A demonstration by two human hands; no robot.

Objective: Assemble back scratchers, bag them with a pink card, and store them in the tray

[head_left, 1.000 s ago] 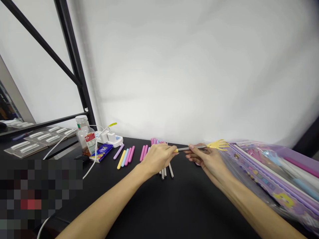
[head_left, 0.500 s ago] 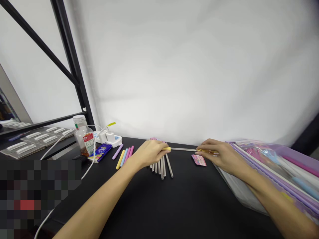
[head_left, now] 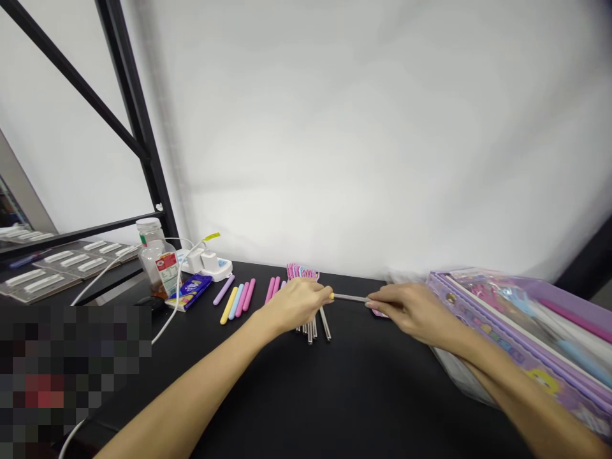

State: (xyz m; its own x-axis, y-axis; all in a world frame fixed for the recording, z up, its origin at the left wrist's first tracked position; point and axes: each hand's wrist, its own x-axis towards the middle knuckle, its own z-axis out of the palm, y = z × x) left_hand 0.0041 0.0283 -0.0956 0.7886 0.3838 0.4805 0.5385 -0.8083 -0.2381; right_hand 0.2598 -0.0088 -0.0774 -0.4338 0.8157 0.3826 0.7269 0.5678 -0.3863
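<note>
My left hand (head_left: 299, 303) is closed around a yellow handle (head_left: 331, 296), of which only the tip shows. A thin metal rod (head_left: 351, 298) runs from that tip to my right hand (head_left: 406, 310), which pinches its other end. Under and behind my left hand lies a bundle of silver metal rods (head_left: 325, 325) with pink and pale blue curled ends (head_left: 302, 272). A small pink packet (head_left: 380, 313) lies beneath my right fingertips, partly covered. Left of the bundle are loose handles: a yellow one (head_left: 228, 306), a light blue one, a lilac one (head_left: 224, 290) and several pink ones (head_left: 249, 294).
A purple clear-topped bag (head_left: 507, 344) lies on the right under my forearm. On the left stand a clear jar (head_left: 160, 261), a blue packet (head_left: 191, 291) and a white power strip (head_left: 220, 270) with a cable. A white wall (head_left: 358, 140) rises behind the black table (head_left: 296, 401).
My right hand has moved left and my left hand slightly right, so less of the rod shows between them. More pink handles and the curled ends have come into view beside my left hand.
</note>
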